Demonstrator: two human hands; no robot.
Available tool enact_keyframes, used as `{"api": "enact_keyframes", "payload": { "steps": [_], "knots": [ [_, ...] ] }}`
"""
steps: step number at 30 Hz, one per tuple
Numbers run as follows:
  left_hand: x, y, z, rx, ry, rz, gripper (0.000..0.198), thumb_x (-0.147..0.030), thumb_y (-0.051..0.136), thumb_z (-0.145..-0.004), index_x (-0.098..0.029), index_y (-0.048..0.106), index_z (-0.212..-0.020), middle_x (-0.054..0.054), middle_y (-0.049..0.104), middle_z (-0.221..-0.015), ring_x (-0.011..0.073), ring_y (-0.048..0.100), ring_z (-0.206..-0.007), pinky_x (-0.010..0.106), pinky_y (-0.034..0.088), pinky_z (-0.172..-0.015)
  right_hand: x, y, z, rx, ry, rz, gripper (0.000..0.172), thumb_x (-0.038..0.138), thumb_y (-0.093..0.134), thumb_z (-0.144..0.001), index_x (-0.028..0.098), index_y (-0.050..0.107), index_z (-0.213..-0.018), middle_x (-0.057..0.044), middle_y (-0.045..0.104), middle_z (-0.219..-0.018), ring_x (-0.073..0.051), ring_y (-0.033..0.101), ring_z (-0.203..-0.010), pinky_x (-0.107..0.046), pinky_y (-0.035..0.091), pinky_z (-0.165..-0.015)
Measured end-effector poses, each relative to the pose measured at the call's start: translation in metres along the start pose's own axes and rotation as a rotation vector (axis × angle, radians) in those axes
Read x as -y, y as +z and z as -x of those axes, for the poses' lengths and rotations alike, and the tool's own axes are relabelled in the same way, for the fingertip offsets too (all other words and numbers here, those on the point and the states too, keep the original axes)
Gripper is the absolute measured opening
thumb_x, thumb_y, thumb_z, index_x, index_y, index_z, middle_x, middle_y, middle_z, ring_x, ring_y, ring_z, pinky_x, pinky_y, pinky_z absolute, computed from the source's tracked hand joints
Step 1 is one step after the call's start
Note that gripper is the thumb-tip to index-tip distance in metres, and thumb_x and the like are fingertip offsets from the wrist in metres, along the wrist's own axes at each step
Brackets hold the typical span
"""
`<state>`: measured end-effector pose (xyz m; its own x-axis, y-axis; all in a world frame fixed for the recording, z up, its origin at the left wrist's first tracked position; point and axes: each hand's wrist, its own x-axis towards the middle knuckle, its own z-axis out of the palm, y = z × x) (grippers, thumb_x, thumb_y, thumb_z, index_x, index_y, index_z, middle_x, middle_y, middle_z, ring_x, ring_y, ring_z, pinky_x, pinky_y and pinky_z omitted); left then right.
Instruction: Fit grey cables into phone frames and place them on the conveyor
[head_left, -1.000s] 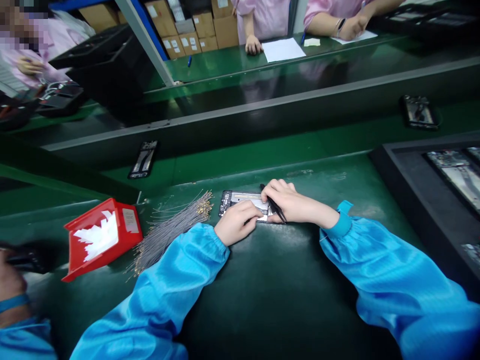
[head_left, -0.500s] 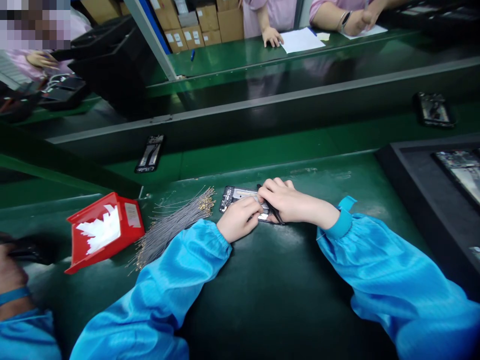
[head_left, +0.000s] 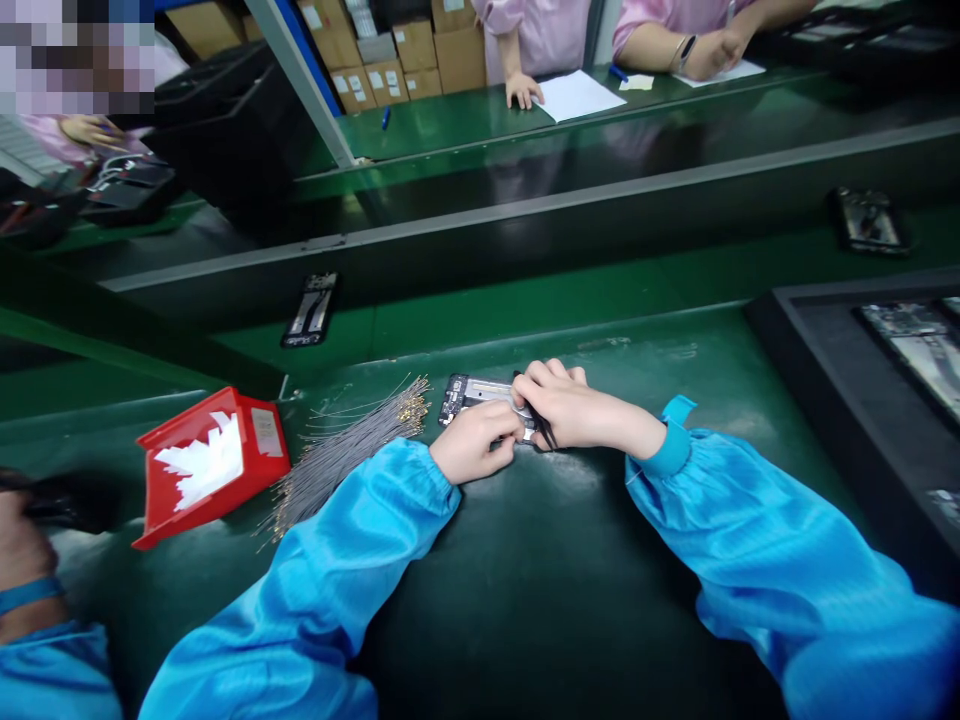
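Observation:
An opened phone (head_left: 491, 390) lies on the green bench in front of me, its inner frame and small parts exposed. Curled fingers of my left hand (head_left: 480, 440) grip its near edge and cover the lower part. From the right, my right hand (head_left: 562, 400) is closed around black tweezers (head_left: 543, 430), whose handle end points down toward me. Both sets of fingertips meet over the phone's right half, so the spot between them is hidden. Just left of the phone lies a bundle of thin grey cables (head_left: 345, 455) with gold-coloured ends.
A red bin (head_left: 266, 470) with white strips stands left of the cables. On the right is a black tray (head_left: 810, 400) holding opened phones. Two more phones (head_left: 311, 310) lie on the strip beyond. A neighbour's hand (head_left: 22, 540) shows at left; people in pink sit opposite.
Both my hands stay at the phone, with only a slight shift of the fingers. Across the bench, a person's hand and the white paper have moved a little left.

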<state>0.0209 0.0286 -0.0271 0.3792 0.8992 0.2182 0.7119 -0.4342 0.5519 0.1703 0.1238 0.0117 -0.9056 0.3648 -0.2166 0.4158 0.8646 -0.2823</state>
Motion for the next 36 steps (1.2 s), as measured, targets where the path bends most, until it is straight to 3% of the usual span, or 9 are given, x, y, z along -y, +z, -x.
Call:
{"api": "enact_keyframes", "payload": {
  "steps": [7,14,17,19,21,23,27,33,36],
  "knots": [
    [-0.002,0.0,0.003,-0.055,0.031,0.02,0.015,-0.008,0.04,-0.07,-0.017,0.052,-0.072,0.002,0.051,-0.07,0.0133,0.048,-0.069,0.023,0.042,-0.065,-0.01,0.009,-0.002,-0.128,-0.038,-0.149,0.022,0.034,0.051,-0.075,0.019,0.044,-0.09,-0.008,0.044,-0.094,-0.022,0.039,-0.085,-0.032,0.03,-0.069],
    [-0.005,-0.002,0.005,-0.275,0.016,-0.054,0.013,-0.012,0.041,-0.075,-0.016,0.053,-0.073,0.003,0.051,-0.071,0.0142,0.048,-0.07,0.027,0.043,-0.065,-0.015,0.023,-0.005,-0.287,-0.252,-0.001,0.046,0.046,0.061,-0.066,0.016,0.047,-0.097,-0.015,0.041,-0.112,-0.029,0.037,-0.099,-0.039,0.03,-0.078],
    [-0.004,-0.008,0.006,-0.291,-0.034,-0.144,0.014,-0.013,0.042,-0.077,-0.016,0.055,-0.077,0.004,0.052,-0.075,0.015,0.048,-0.072,0.029,0.043,-0.068,-0.034,0.019,-0.006,-0.338,-0.207,0.075,0.038,0.038,0.06,-0.067,0.017,0.049,-0.096,-0.013,0.046,-0.11,-0.027,0.04,-0.096,-0.038,0.029,-0.078],
    [0.0,-0.017,0.008,-0.286,-0.094,-0.221,0.015,-0.015,0.042,-0.078,-0.017,0.057,-0.081,0.005,0.052,-0.079,0.0161,0.048,-0.077,0.03,0.043,-0.071,-0.055,0.015,-0.006,-0.448,-0.071,0.137,0.031,0.031,0.057,-0.069,0.018,0.049,-0.095,-0.013,0.048,-0.109,-0.028,0.041,-0.098,-0.039,0.027,-0.079],
    [0.007,-0.03,0.01,-0.284,-0.191,-0.304,0.016,-0.018,0.043,-0.079,-0.017,0.058,-0.084,0.006,0.051,-0.084,0.0176,0.048,-0.082,0.031,0.043,-0.075,-0.076,0.014,-0.006,-0.636,0.163,0.194,0.027,0.024,0.051,-0.072,0.016,0.049,-0.098,-0.015,0.047,-0.112,-0.03,0.039,-0.104,-0.042,0.025,-0.081],
    [0.021,-0.047,0.012,-0.292,-0.324,-0.385,0.017,-0.022,0.044,-0.079,-0.018,0.059,-0.087,0.006,0.05,-0.088,0.0193,0.048,-0.087,0.033,0.042,-0.082,-0.092,0.017,-0.007,-0.731,0.285,0.199,0.027,0.023,0.049,-0.073,0.016,0.049,-0.099,-0.015,0.047,-0.112,-0.03,0.039,-0.106,-0.041,0.025,-0.081],
    [0.073,-0.086,0.012,-0.323,-0.675,-0.539,0.028,-0.035,0.049,-0.077,-0.019,0.057,-0.098,0.008,0.048,-0.096,0.0248,0.046,-0.098,0.037,0.039,-0.089,-0.102,0.03,-0.013,-0.721,0.264,0.149,0.021,0.023,0.045,-0.076,0.018,0.05,-0.096,-0.013,0.051,-0.107,-0.027,0.042,-0.103,-0.037,0.029,-0.078],
    [0.151,-0.123,0.022,-0.365,-1.463,-0.62,0.062,-0.058,0.046,-0.073,-0.02,0.041,-0.121,0.017,0.038,-0.123,0.0356,0.038,-0.111,0.045,0.036,-0.086,-0.099,0.032,-0.017,-0.71,0.254,0.087,0.02,0.024,0.045,-0.077,0.018,0.05,-0.095,-0.011,0.053,-0.101,-0.027,0.044,-0.097,-0.037,0.031,-0.076],
    [0.166,-0.129,0.032,-0.342,-1.542,-0.62,0.065,-0.06,0.04,-0.075,-0.013,0.042,-0.12,0.024,0.042,-0.118,0.0383,0.04,-0.108,0.047,0.035,-0.082,-0.098,0.029,-0.016,-0.7,0.253,0.075,0.019,0.024,0.044,-0.077,0.018,0.05,-0.095,-0.011,0.053,-0.1,-0.027,0.044,-0.095,-0.037,0.031,-0.076]
  ]
}}
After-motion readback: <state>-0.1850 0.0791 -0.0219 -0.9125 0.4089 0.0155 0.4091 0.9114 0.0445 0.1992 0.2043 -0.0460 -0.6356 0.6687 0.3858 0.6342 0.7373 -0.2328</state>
